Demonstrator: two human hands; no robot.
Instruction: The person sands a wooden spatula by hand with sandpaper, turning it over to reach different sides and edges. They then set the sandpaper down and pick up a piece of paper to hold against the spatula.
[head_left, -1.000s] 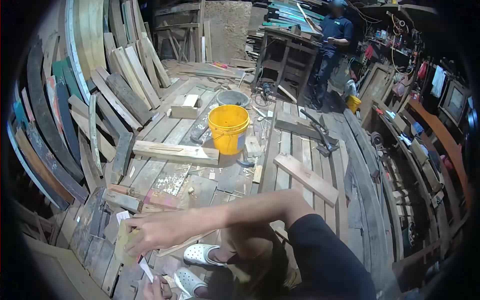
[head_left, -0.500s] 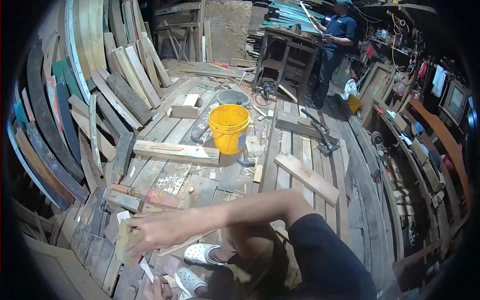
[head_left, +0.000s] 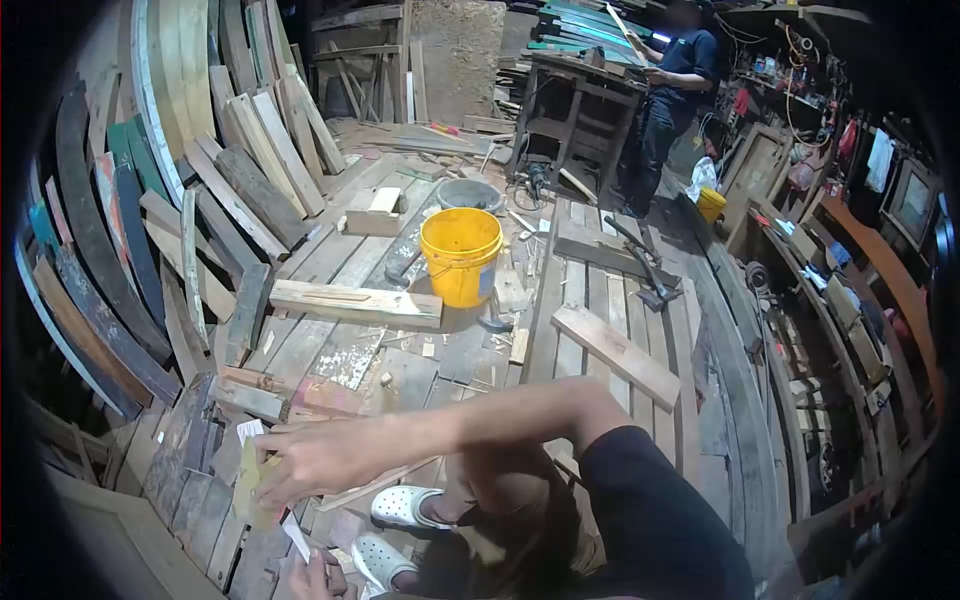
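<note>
My right hand (head_left: 308, 466) reaches across to the left, its fingers closed on a yellowish sheet (head_left: 246, 490) that looks like sandpaper or card. A white piece (head_left: 249, 430) pokes out past the sheet's far end. Near the bottom edge, my left hand (head_left: 320, 577) is closed on a narrow white strip (head_left: 297, 537) that runs up to the sheet's near end. Whether both white parts are one piece is hidden by the sheet and fingers. White clogs (head_left: 405, 506) are on my feet just right of the hands.
A yellow bucket (head_left: 461, 258) stands ahead, near a light wooden beam (head_left: 356, 303). Another plank (head_left: 615, 355) lies to the right. Many boards (head_left: 265, 195) lean along the left wall. A person (head_left: 680, 75) stands by a workbench (head_left: 577, 110) at the back.
Both hands keep nearly the same place and hold. The view has shifted very slightly. At the back, the person's head and the piece in their hand have moved a little.
</note>
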